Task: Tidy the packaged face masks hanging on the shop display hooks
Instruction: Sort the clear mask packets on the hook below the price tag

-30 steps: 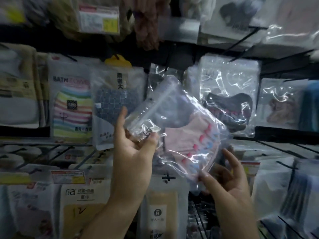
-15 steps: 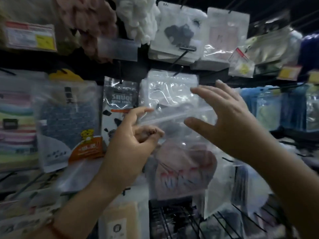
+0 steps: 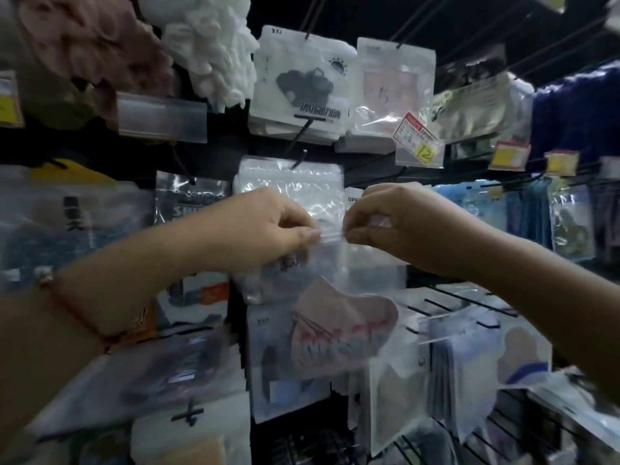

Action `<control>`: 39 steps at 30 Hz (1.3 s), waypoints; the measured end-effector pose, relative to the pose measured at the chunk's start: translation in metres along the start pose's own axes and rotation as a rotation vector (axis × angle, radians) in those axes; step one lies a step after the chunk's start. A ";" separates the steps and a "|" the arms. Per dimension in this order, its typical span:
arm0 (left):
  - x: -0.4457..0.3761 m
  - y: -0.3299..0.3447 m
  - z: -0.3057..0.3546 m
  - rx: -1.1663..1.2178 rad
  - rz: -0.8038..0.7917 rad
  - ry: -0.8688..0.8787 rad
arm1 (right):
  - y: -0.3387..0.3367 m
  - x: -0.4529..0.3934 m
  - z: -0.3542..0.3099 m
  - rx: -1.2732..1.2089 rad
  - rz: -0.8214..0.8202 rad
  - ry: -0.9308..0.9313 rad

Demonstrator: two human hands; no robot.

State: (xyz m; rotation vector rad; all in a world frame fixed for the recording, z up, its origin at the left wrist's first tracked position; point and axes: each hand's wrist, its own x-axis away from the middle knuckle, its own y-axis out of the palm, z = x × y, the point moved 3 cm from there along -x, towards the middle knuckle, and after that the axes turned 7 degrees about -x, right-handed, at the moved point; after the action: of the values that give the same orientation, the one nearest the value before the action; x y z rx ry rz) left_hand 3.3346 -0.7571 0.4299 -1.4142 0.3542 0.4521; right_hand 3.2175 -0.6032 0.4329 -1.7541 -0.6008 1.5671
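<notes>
Both hands have closed in on the packet's top edge: half a second ago the right hand (image 3: 399, 226) was spread open in front of the display with nothing in it, and the left hand (image 3: 265, 226) held the bag alone by its upper left corner. Now they meet at the middle, the view has lifted towards the upper hooks, and the packet hangs straight rather than tilted.

The clear packet with the pink mask (image 3: 339, 327) dangles below the two hands, in front of the middle row of the display, its sealed top strip stretched taut between them. The left hand pinches that strip between thumb and curled fingers; the right hand pinches it too, thumb and forefinger tips just beside the left's, the other fingers tucked in.

Just above and behind sits the stack of clear bags (image 3: 292, 182) on the black hook (image 3: 298, 161). My read: the hands are lining up the packet's hanging hole to thread it onto that hook, though the hole itself is too small and blurred to make out.

Both forearms reach up and forward, wrists level, a red bracelet (image 3: 72, 307) on the left wrist.
</notes>
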 end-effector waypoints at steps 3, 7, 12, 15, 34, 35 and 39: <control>-0.015 -0.003 0.001 -0.029 0.038 0.029 | -0.003 -0.006 0.008 0.032 -0.018 0.012; -0.021 -0.008 -0.002 0.062 0.122 0.021 | -0.005 -0.011 0.016 0.048 -0.004 -0.010; -0.022 -0.014 -0.009 0.130 0.138 -0.004 | -0.007 -0.019 0.033 0.048 0.032 -0.033; -0.022 -0.019 -0.017 0.167 0.128 -0.028 | -0.006 -0.023 0.041 0.054 0.026 -0.036; -0.060 -0.028 -0.045 -0.447 0.794 0.375 | 0.007 -0.047 0.048 0.303 0.192 -0.327; -0.063 -0.028 -0.044 -0.451 0.803 0.373 | 0.008 -0.048 0.049 0.302 0.208 -0.341; -0.071 -0.030 -0.042 -0.492 0.826 0.368 | 0.010 -0.052 0.052 0.301 0.241 -0.386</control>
State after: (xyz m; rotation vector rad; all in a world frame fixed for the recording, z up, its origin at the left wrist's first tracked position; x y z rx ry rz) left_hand 3.2898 -0.8079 0.4853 -1.7968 1.2102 0.9977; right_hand 3.1568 -0.6381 0.4586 -1.3463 -0.3142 2.0691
